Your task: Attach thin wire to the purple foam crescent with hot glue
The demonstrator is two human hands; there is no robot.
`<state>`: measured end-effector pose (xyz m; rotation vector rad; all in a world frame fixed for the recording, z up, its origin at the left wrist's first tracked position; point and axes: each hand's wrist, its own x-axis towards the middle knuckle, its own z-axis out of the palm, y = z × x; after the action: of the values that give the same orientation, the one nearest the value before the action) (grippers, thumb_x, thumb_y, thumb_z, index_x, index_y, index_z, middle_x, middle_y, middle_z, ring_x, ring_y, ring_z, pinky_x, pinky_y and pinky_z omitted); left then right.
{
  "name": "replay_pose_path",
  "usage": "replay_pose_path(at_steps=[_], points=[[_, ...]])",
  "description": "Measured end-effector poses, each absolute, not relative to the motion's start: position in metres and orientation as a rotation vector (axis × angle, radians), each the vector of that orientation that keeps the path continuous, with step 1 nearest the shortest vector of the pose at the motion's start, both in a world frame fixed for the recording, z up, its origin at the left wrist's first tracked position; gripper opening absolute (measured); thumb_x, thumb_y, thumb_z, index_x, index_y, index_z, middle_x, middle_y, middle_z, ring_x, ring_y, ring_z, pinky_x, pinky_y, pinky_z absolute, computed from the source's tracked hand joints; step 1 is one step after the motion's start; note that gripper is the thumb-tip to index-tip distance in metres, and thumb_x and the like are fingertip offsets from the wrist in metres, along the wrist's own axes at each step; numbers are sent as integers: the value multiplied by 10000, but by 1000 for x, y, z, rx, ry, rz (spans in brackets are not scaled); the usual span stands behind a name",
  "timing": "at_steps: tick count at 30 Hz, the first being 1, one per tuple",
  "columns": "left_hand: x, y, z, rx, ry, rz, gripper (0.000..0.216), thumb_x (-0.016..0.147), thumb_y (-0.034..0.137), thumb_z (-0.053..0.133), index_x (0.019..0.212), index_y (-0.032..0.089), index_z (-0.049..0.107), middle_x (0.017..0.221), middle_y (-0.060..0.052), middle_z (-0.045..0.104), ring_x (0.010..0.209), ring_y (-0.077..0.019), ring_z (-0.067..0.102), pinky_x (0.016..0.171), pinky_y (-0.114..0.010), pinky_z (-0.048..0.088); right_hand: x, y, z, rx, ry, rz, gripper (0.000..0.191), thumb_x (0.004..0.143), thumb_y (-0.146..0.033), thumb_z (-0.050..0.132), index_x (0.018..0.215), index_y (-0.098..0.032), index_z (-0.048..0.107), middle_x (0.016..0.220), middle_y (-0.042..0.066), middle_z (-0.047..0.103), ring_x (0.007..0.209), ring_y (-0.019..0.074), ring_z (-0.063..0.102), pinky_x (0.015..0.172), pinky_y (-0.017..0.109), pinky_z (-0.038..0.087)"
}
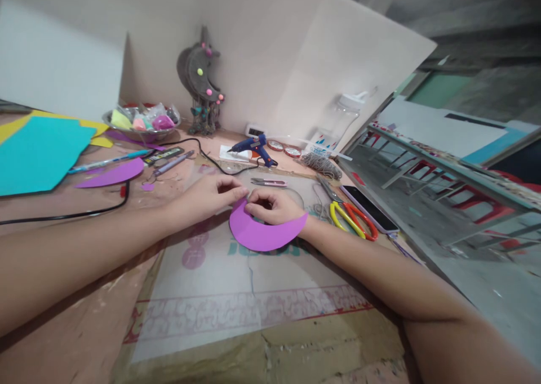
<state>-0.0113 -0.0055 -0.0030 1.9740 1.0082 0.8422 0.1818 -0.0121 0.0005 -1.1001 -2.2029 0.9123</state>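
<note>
A purple crescent-shaped cutout (266,236), of foam sheet or card, is held a little above the printed sheet on the table. My left hand (211,197) pinches at its upper left tip between thumb and forefinger. Right beside those fingertips, my right hand (273,205) is closed on the same end, with fingers curled inside the crescent's curve. The far horn of the crescent rests over my right wrist. Just beyond my hands lie small thread snips (269,182). What exactly sits between the fingertips is too small to see.
Behind are a blue glue gun (253,146), a grey moon ornament (200,85) and a bowl (141,133) of coloured clay packs. Scissors (350,218), a phone (369,208) and a twine bundle (323,164) lie right. Foam sheets (42,156), pens and a black cord (101,209) lie left.
</note>
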Motion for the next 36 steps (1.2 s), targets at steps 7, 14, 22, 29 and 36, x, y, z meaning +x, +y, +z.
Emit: replay_pose_path(at_steps=[7,14,22,29,36], points=[[-12,-6,-2,2026,1033,836,296,839,410,512,828,155,661,808,-32,679,761,-173,601,671,-263,442,185,-12,-3,-1046,-2003,1098,236,791,-378,594,731,-157,536,634,-15,567,558,76,499,540,213,404],[-12,-7,-4,1993,999,891,292,844,407,516,853,156,665,824,-34,680,751,-159,595,663,-257,439,185,-9,-5,-861,-1743,1392,464,708,-293,712,1077,-219,441,1032,30,598,509,34,515,452,195,437],[-13,-6,-6,1990,979,907,286,840,408,523,817,153,649,753,-15,642,680,-136,558,622,-248,418,189,-5,-7,-762,-1739,1574,360,825,-287,592,1127,-187,423,674,-60,576,412,45,491,405,178,381],[-12,-6,-4,1999,1014,887,277,838,401,519,823,157,650,770,-22,655,693,-145,569,618,-248,420,186,-7,-7,-873,-1640,1569,260,844,-326,576,1043,-174,509,519,-119,393,334,13,313,317,137,234],[-13,-8,-2,2017,1035,892,289,850,405,503,860,161,658,823,-33,669,744,-158,582,671,-260,440,186,-8,1,-957,-1676,1564,351,764,-318,673,1048,-160,541,694,-53,612,324,-19,319,288,139,216]])
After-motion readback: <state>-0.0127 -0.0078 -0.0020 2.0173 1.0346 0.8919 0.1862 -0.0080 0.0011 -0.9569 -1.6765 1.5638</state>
